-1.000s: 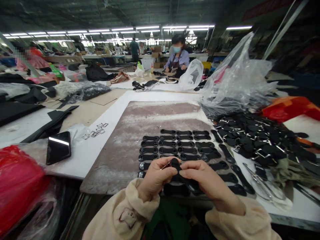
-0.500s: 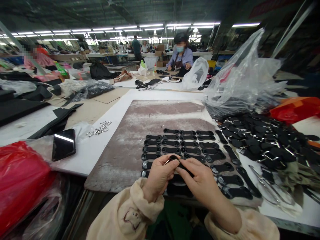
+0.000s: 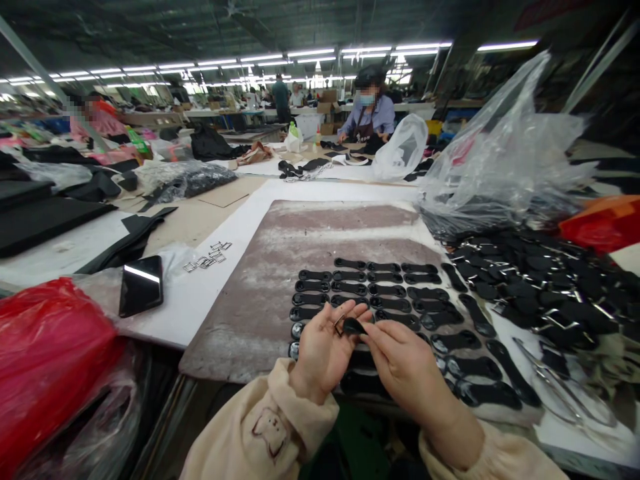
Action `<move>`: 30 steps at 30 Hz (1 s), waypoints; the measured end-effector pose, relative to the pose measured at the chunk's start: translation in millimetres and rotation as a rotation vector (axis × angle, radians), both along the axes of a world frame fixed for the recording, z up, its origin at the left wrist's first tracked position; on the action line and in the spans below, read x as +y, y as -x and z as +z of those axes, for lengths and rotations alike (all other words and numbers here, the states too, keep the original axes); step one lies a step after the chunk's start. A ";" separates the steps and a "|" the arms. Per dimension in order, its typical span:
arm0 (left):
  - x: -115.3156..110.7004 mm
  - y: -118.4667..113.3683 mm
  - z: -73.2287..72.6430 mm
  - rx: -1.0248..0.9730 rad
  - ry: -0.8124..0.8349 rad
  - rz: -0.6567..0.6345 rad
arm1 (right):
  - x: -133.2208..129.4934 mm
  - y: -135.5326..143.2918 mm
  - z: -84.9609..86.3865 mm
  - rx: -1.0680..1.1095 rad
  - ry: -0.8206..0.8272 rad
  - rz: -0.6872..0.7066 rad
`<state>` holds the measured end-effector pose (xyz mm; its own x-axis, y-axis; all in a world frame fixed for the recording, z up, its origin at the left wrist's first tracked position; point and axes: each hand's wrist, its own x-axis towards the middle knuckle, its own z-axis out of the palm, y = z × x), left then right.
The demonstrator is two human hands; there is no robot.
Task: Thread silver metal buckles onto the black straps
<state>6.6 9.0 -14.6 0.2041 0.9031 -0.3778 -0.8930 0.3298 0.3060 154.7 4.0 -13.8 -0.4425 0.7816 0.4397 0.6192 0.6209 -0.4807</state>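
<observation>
Board and two bare hands, head view. The left hand lies palm up, fingers spread and slightly curled, with a small metal ring resting against them. The right hand pinches one end of a black strap between thumb and fingers; the strap's rounded free end meets the left fingers, beside the ring. Whether the strap passes through the ring cannot be told. Both hands are above the near part of the board, where black strips with widened ends lie in rows, some with pale, glossy patches at their ends. Left of the board, loose metal rings lie on the white tabletop, near a dark phone; a red bag stands at the far left. To the right are a heap of black pieces with metal fittings, a long metal tool and, behind the heap, clear plastic bags. Across the tables, a masked co-worker handles dark material.
</observation>
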 end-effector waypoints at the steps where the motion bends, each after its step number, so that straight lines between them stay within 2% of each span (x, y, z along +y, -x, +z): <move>1: -0.8 -1.3 0.8 -0.012 -0.015 -0.007 | -0.7 1.6 -0.9 -0.031 0.006 0.008; 4: -3.0 -4.8 1.8 -0.009 -0.046 0.003 | -1.6 4.7 -1.8 -0.072 0.006 0.016; 11: -10.2 -15.7 1.8 0.139 -0.139 0.090 | -1.8 8.7 -1.7 -0.014 0.031 -0.014; 18: -19.8 -21.0 10.4 0.406 -0.278 0.102 | -2.2 8.7 0.1 0.276 0.147 0.010; 23: -23.2 -12.5 20.7 0.543 -0.355 0.011 | -3.6 2.9 4.1 0.446 0.331 0.013; 27: -23.0 -10.1 25.0 0.478 -0.363 -0.065 | -5.6 0.7 4.4 0.566 0.454 0.037; 30: -22.2 -9.0 23.5 0.421 -0.388 -0.132 | -6.1 -0.3 4.3 0.565 0.447 0.049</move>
<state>15.6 -13.2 8.9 0.2280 0.9687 -0.0979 -0.6274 0.2230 0.7460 155.0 -2.1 -9.5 -0.2810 0.9254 0.2544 0.1771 0.3105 -0.9339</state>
